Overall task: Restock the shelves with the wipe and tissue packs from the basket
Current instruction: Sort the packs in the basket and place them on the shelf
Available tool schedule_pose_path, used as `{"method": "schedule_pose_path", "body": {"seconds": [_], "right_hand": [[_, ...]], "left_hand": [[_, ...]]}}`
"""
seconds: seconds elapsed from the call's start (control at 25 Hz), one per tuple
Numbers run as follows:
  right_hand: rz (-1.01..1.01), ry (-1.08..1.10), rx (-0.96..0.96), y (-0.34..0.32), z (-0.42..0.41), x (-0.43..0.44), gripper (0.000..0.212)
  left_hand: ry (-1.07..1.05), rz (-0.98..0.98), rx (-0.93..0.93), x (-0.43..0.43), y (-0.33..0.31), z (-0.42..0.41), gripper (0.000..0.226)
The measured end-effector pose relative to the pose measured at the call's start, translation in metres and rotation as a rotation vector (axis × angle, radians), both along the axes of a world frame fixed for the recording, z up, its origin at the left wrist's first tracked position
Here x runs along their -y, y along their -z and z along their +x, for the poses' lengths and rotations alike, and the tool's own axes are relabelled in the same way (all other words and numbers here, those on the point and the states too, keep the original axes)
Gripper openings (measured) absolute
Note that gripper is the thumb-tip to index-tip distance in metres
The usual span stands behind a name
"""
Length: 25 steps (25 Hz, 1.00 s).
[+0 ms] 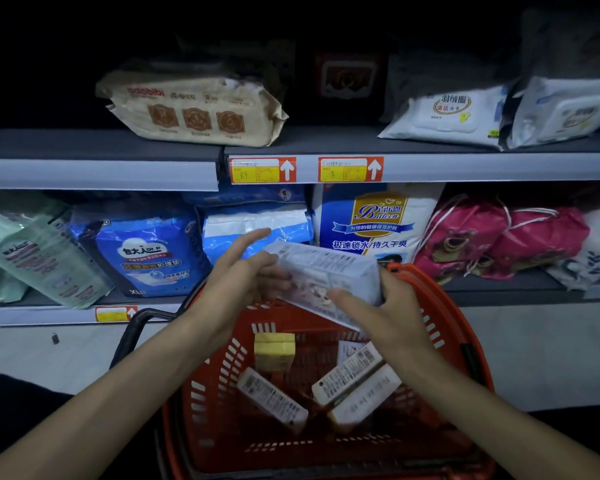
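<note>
A pale wipe pack (329, 275) with printed text is held above the red basket (465, 344) in front of the lower shelf. My right hand (385, 310) grips its near right end, thumb on top. My left hand (243, 271) touches its left end, with the fingers spread and the index finger pointing toward the shelf. Inside the basket lie a yellow pack (274, 351) and three white packs (272, 400), two of them crossed at the right (352, 379).
The upper shelf (97, 168) holds a beige wipe pack (194, 109) and white wipe packs (444, 116). The lower shelf carries blue pad bags (146, 254), a white-and-blue bag (374, 220), green packs (32, 258) and pink bags (499, 237). Price tags (262, 170) sit on the shelf edge.
</note>
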State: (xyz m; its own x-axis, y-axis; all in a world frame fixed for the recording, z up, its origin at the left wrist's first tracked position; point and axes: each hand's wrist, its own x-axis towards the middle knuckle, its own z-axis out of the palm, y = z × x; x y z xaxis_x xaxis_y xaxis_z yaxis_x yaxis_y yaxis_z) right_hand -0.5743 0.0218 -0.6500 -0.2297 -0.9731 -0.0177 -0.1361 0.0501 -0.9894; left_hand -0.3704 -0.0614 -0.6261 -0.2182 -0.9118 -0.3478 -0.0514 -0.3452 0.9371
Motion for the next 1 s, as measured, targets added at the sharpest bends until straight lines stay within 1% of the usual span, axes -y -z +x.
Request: {"method": "schedule_pose_path", "body": {"seconds": [0.08,0.16,0.24,0.28,0.32,0.4,0.44,0.52,0.64,0.68,0.72,0.76,0.84,0.88,0.92,1.0], "right_hand": [[0.062,0.014,0.192,-0.009,-0.008,0.001,0.03],[0.109,0.029,0.369,-0.016,-0.015,0.002,0.033],[0.108,0.032,0.518,-0.023,-0.021,0.004,0.04],[0.098,0.038,0.577,-0.027,-0.022,0.005,0.04],[0.093,0.045,0.625,-0.032,-0.024,0.006,0.039],[0.079,0.052,0.702,-0.04,-0.026,0.006,0.036],[0.07,0.052,0.741,-0.044,-0.026,0.006,0.035],[0.062,0.041,0.785,-0.05,-0.026,0.004,0.035],[0.074,0.005,0.771,-0.062,-0.025,0.005,0.026],[0.077,-0.012,0.737,-0.067,-0.025,0.007,0.035],[0.078,-0.034,0.688,-0.073,-0.026,0.007,0.053],[0.054,-0.063,0.642,-0.078,-0.027,0.008,0.058],[-0.019,-0.107,0.519,-0.094,-0.026,0.004,0.043],[-0.05,-0.136,0.441,-0.103,-0.026,0.0,0.04],[-0.085,-0.164,0.378,-0.114,-0.023,-0.007,0.043],[-0.156,-0.174,0.307,-0.14,-0.018,-0.023,0.056]], "left_hand": [[-0.064,-0.11,0.047,0.003,-0.004,0.003,0.039],[-0.083,-0.188,0.142,0.007,-0.004,0.008,0.038],[0.015,-0.158,0.192,0.008,-0.006,0.011,0.045],[0.073,-0.118,0.156,0.007,-0.009,0.011,0.052],[0.115,-0.075,0.079,0.007,-0.012,0.01,0.054],[0.173,-0.042,-0.095,0.007,-0.018,0.009,0.051],[0.193,-0.061,-0.149,0.006,-0.021,0.008,0.048],[0.204,-0.142,-0.182,0.005,-0.024,0.01,0.045],[0.135,-0.239,-0.215,0.006,-0.035,0.014,0.046],[0.105,-0.272,-0.24,0.007,-0.043,0.015,0.045],[0.064,-0.299,-0.268,0.008,-0.051,0.016,0.046],[0.015,-0.323,-0.294,0.008,-0.06,0.017,0.048],[-0.081,-0.378,-0.328,0.005,-0.079,0.02,0.05],[-0.105,-0.429,-0.319,0.001,-0.09,0.02,0.047],[-0.123,-0.489,-0.285,-0.004,-0.099,0.02,0.042],[-0.146,-0.618,-0.216,-0.014,-0.123,0.019,0.034]]}}
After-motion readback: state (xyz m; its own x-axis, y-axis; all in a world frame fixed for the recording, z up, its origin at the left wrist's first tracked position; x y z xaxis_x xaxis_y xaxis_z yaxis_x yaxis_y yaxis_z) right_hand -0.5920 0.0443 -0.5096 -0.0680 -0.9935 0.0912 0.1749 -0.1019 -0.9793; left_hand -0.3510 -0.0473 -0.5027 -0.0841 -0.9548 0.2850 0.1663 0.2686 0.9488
